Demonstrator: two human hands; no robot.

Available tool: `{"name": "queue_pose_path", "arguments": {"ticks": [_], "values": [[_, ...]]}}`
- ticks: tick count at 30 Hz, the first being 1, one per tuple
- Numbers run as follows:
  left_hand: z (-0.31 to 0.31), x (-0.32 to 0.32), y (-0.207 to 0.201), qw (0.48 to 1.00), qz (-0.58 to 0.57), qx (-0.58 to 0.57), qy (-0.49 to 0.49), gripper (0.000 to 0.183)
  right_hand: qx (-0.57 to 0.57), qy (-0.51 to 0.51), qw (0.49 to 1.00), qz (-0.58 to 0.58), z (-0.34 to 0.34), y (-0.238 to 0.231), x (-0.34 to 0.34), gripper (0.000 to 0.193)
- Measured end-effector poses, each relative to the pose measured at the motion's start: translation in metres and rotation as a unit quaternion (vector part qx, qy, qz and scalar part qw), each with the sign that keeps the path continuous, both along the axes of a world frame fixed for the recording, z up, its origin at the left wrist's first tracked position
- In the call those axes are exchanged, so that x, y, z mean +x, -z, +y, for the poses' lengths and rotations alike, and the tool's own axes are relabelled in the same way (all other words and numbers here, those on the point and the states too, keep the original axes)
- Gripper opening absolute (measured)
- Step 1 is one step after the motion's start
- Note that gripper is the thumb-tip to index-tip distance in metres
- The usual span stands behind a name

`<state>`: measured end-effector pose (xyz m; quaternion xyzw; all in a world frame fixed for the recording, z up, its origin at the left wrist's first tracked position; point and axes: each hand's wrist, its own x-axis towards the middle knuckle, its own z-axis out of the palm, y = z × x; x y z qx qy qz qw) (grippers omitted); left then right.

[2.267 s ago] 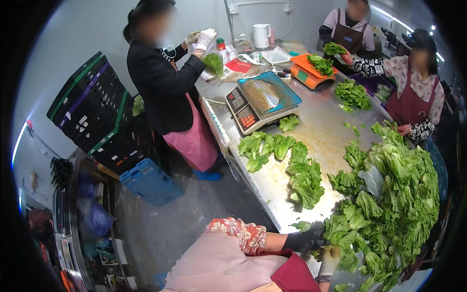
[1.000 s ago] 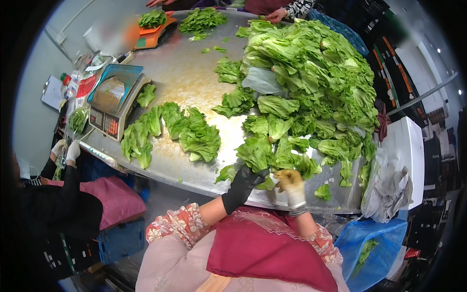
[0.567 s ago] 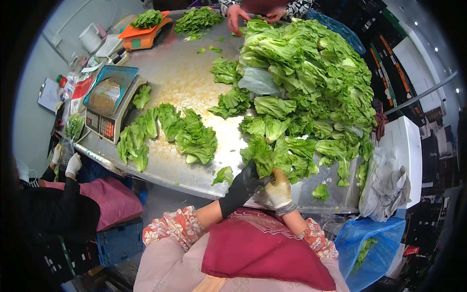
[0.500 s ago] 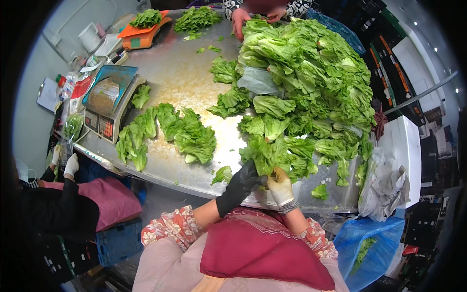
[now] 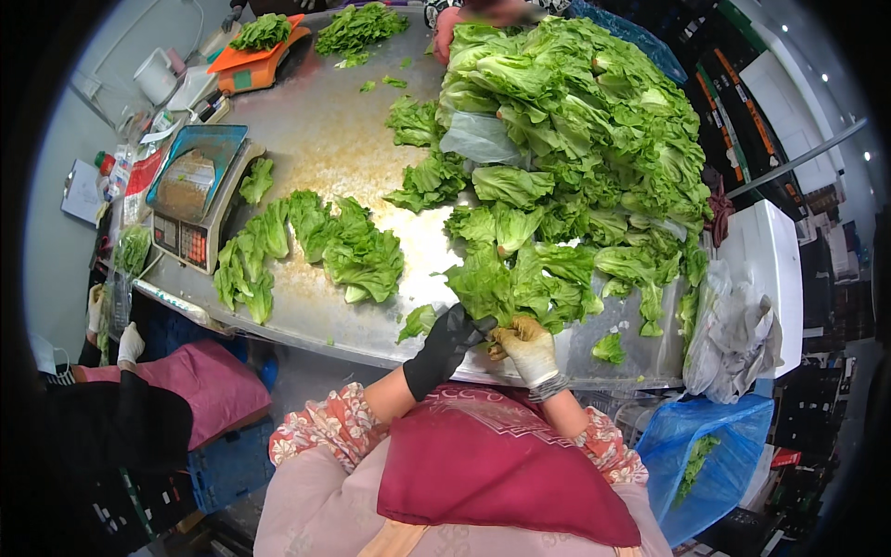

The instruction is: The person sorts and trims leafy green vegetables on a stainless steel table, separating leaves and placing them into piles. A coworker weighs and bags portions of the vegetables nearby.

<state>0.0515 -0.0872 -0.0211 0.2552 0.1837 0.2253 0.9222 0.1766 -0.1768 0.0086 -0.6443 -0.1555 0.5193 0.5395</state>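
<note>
Just below centre, my left hand point(image 5: 450, 342) and right hand point(image 5: 529, 353) curl at the near end of a lettuce point(image 5: 478, 286); whether they pinch it, I can't tell. Beyond, upper right, a leafy pile point(image 5: 594, 139); upper left, an orange scale point(image 5: 269, 71).

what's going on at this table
At the near edge of a metal table, a person's black-gloved left hand and pale-gloved right hand meet at a lettuce; their exact grip is unclear. A big lettuce pile stands beyond, to the right. More greens lie leftward, near a scale. A co-worker's white-gloved hand shows far left.
</note>
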Motion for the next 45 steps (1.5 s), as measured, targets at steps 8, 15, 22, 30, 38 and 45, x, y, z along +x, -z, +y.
{"name": "queue_pose_path", "arguments": {"ticks": [8, 15, 22, 30, 38, 45], "values": [[-0.007, 0.001, 0.02, 0.993, 0.113, 0.015, -0.006, 0.019, 0.026, 0.078, 0.994, 0.078, -0.001, -0.001, -0.009, 0.012], [-0.005, 0.001, 0.013, 0.99, 0.113, 0.085, 0.01, 0.03, -0.066, -0.065, 0.995, 0.025, -0.01, -0.002, 0.009, 0.011], [-0.009, 0.0, -0.018, 0.993, 0.087, 0.082, -0.001, 0.031, -0.011, -0.028, 0.999, -0.024, -0.012, -0.005, 0.022, 0.015], [-0.013, 0.009, -0.006, 0.995, 0.045, -0.081, -0.023, 0.028, 0.09, 0.127, 0.987, 0.041, -0.016, 0.006, 0.004, 0.013], [-0.012, 0.007, 0.0, 0.998, 0.016, -0.05, 0.035, 0.039, 0.061, 0.106, 0.992, 0.003, -0.016, 0.013, 0.008, 0.011], [-0.009, 0.008, -0.003, 0.998, 0.01, -0.037, 0.047, 0.04, 0.033, 0.071, 0.993, -0.083, -0.013, 0.008, 0.014, 0.013]]}}
